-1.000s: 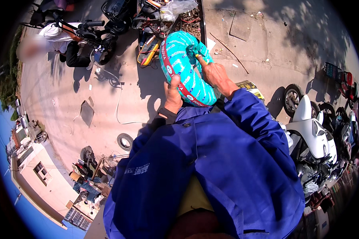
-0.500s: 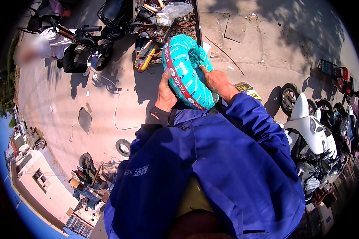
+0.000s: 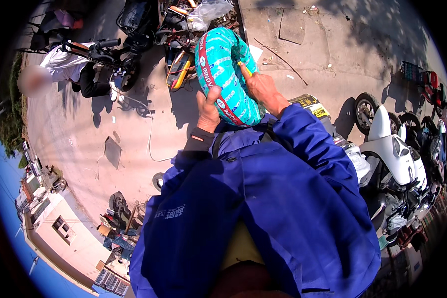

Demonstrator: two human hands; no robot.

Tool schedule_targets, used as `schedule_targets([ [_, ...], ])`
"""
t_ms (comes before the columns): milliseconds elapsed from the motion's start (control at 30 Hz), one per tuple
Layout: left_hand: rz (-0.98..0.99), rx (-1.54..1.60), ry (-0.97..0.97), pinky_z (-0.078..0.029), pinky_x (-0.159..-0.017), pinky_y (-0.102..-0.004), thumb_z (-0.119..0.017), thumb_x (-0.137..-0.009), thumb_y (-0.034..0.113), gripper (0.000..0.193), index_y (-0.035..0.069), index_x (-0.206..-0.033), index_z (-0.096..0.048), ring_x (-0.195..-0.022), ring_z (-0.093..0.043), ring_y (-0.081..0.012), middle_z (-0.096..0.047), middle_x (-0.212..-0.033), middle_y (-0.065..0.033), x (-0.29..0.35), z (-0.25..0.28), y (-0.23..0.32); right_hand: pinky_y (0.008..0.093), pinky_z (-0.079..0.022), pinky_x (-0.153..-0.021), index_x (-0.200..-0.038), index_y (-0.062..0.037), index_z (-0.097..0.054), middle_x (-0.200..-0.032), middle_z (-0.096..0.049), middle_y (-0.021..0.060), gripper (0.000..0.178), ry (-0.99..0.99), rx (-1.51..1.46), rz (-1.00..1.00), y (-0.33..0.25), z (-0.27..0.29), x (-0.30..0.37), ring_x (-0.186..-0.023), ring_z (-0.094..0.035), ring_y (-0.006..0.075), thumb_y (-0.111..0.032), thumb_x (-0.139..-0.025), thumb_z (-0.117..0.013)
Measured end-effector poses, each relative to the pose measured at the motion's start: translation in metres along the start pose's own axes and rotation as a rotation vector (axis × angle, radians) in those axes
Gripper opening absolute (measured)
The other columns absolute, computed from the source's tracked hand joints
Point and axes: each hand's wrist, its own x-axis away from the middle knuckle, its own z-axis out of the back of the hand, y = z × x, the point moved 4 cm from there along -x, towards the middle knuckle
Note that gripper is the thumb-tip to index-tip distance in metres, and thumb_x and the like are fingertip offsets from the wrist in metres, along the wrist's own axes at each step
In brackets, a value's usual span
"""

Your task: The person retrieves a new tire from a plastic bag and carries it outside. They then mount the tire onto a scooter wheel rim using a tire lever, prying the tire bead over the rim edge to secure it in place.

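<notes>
A tyre-shaped ring wrapped in teal plastic film with a red band (image 3: 222, 69) stands tilted in front of my body. My left hand (image 3: 209, 109) grips its near left side, the thumb resting on the red band. My right hand (image 3: 264, 90) is closed around a slim yellow tool (image 3: 244, 70), whose upper end meets the film at the ring's inner edge. Fingers hide most of the tool, so I cannot tell its exact kind.
Beyond the ring is a tray (image 3: 243, 27) of tools and small metal parts, with a yellow-and-black meter (image 3: 183, 72) beside it. A person in white (image 3: 67, 62) is by a scooter at the upper left. Parked scooters (image 3: 395, 154) line the right side.
The wrapped ring has shifted slightly up and left in view. My right hand has moved a little left along its inner side, and more of the yellow tool shows.
</notes>
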Motion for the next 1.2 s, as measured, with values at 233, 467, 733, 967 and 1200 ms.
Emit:
schedule_targets([
  [233,-0.007,-0.046,-0.011,-0.055,-0.094,-0.0401,-0.073,-0.083,0.050,0.078,-0.004,-0.136,-0.056,-0.108,-0.068,-0.0261,-0.067,-0.123,-0.0142,0.004,0.012,-0.019,0.0506,-0.053,-0.056,-0.163,-0.0109,-0.028,-0.078,-0.068,0.0235,0.079,-0.007,-0.058,-0.013,0.013,-0.009,0.024,-0.062,-0.068,0.0397,-0.010,-0.090,-0.059],
  [467,0.006,-0.064,0.008,-0.053,-0.096,-0.0402,-0.073,-0.083,0.047,0.077,-0.004,-0.139,-0.055,-0.111,-0.067,-0.0259,-0.066,-0.126,-0.0152,0.009,-0.011,0.004,0.0487,-0.053,-0.054,-0.163,-0.0100,-0.028,-0.079,-0.067,0.0228,0.080,-0.024,0.020,-0.021,0.006,-0.003,0.021,-0.061,-0.068,0.0376,-0.007,-0.089,-0.059],
  [733,-0.037,-0.088,0.038,-0.054,-0.094,-0.0405,-0.073,-0.084,0.052,0.078,-0.004,-0.136,-0.056,-0.109,-0.067,-0.0264,-0.066,-0.123,-0.0145,0.000,0.013,-0.007,0.0500,-0.055,-0.057,-0.163,-0.0090,-0.029,-0.075,-0.068,0.0231,0.084,-0.144,-0.055,0.029,0.020,-0.013,0.026,-0.063,-0.069,0.0394,-0.008,-0.086,-0.062],
  [967,-0.096,-0.097,0.058,-0.051,-0.088,-0.0369,-0.072,-0.085,0.045,0.063,-0.005,-0.122,-0.064,-0.098,-0.065,-0.0199,-0.070,-0.110,-0.0104,0.004,-0.005,0.002,0.0518,-0.056,-0.061,-0.152,-0.0017,-0.042,-0.078,-0.071,0.0210,0.061,-0.223,-0.077,0.011,0.016,0.000,0.027,-0.071,-0.071,0.0406,-0.010,-0.093,-0.055],
  [1200,-0.095,-0.189,-0.043,-0.051,-0.098,-0.0406,-0.072,-0.084,0.048,0.076,-0.003,-0.139,-0.054,-0.112,-0.065,-0.0254,-0.065,-0.127,-0.0135,-0.002,-0.001,-0.005,0.0525,-0.056,-0.061,-0.146,0.0042,-0.046,-0.079,-0.072,0.0214,0.053,-0.304,0.006,0.009,0.012,0.013,0.028,-0.072,-0.071,0.0411,-0.012,-0.096,-0.053],
])
